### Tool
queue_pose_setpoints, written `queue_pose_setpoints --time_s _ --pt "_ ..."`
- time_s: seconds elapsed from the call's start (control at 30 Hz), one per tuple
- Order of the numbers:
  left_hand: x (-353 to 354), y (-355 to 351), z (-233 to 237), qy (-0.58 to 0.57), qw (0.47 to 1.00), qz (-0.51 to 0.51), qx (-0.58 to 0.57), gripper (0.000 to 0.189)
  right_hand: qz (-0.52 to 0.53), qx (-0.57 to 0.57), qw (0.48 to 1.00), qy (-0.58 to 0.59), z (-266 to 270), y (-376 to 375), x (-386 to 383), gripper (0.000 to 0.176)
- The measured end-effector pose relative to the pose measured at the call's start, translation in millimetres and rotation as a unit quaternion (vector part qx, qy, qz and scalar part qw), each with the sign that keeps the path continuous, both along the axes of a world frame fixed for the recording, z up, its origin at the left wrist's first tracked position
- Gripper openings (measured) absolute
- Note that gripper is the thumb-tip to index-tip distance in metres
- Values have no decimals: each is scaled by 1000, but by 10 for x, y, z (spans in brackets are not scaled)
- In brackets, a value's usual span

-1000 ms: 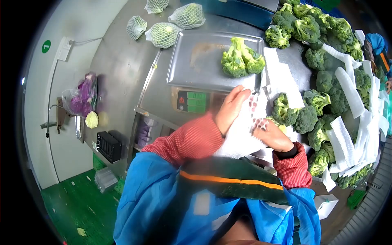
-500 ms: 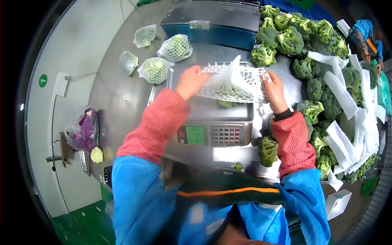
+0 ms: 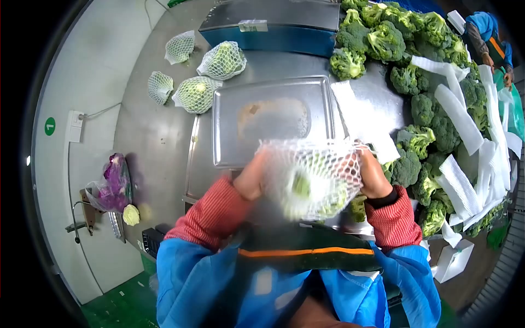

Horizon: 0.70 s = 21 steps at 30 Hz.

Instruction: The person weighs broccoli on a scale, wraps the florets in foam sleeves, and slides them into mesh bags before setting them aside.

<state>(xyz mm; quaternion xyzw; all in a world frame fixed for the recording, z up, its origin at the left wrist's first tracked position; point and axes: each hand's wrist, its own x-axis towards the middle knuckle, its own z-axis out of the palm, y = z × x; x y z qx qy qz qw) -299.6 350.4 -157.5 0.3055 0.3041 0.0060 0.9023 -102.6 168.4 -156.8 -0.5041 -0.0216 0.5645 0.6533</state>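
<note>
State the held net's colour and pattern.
White, open mesh; the held net shows in the head view.

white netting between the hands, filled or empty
Filled: broccoli shows through the mesh of the white netting, gripped by left hand and right hand.

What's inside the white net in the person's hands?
Between the left hand and right hand, the white net shows a green vegetable, probably broccoli: a light-green patch near the middle, more lower right. Mesh and blur hide its outline; its underside is covered.
</note>
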Motion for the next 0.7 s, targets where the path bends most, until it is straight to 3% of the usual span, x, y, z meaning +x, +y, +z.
queue_pose_setpoints --time_s 0.07,0.13,0.17,0.2,0.23,0.27,0.33,0.43,0.5,0.53,0.6,0.67,0.7 --pt "-241 -128 -120 -22 981 -83 172 41 43 188 979 73 -50 -210 17 41" --pt "-378 -228 -122 -43 989 -83 119 35 -20 207 969 135 -79 -287 -83 43" --pt "-446 -278 -68 -51 998 -40 -22 33 -28 179 967 181 -50 -283 -138 46" --pt "-521 -332 4 -60 985 8 -164 30 28 182 976 118 -226 -329 -153 43" --pt "-551 -355 144 -82 978 8 -190 29 112 122 986 30 -230 -334 -262 45" --pt "-585 -386 159 -74 987 -6 -146 28 195 63 977 -60 -229 -364 -387 48" --pt "-590 -497 151 -58 996 -29 -58 27 290 137 938 -131 -158 -497 -521 49" --pt "-361 -729 172 -88 995 12 42 20 219 207 949 95 -228 -621 -553 49" --pt "-364 -910 -81 -22 991 69 -115 19 173 237 936 196 -303 -667 -510 49" --pt "-423 -876 -118 -82 992 -3 -100 19 154 254 925 239 -332 -661 -507 50" --pt "-473 -837 -166 -55 988 -92 106 25 132 272 910 285 -373 -648 -499 50" --pt "-391 -720 -44 -56 947 9 317 35 112 276 907 297 -423 -636 -477 51" --pt "-392 -573 2 -68 952 -2 297 50 99 263 919 277 -437 -590 -494 52"
